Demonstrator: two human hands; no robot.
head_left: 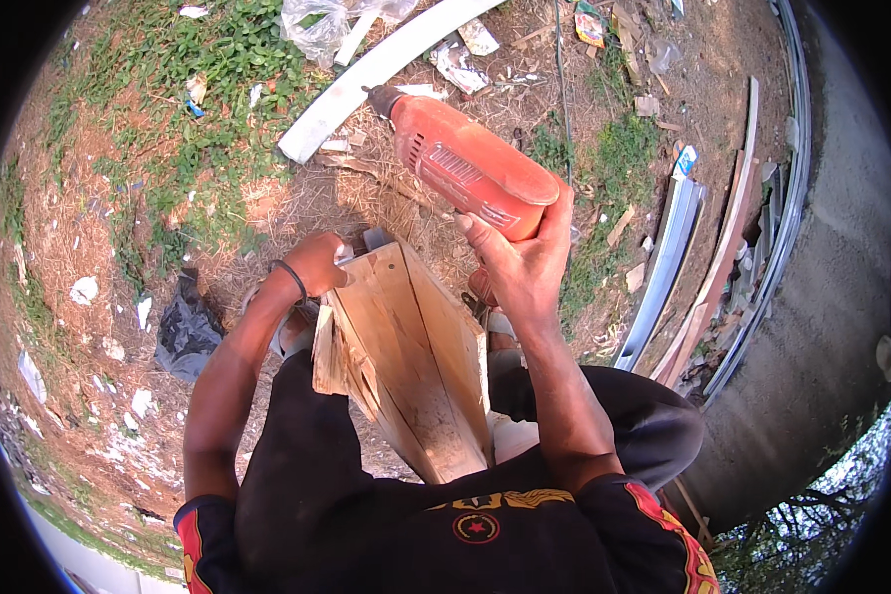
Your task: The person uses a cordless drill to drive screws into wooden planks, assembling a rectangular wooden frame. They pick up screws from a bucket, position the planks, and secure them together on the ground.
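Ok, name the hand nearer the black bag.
Left: the left hand, at the wooden trough, is ahead and right of the black bag; the right hand, holding the orange drill, is farther right.

Black plastic bag [187, 335] (crumpled), green weeds [223, 94], long white strip [381, 77].

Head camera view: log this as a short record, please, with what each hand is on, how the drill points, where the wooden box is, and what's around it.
Right hand: gripping an orange-red power drill
Drill direction: chuck toward the upper left, away from the person
Left hand: at the far left corner of a wooden box; fingers partly hidden
Box position: between the person's legs
Left side: crumpled black plastic bag
Beyond the drill: curved white strip
Right side: metal channel, grey wall
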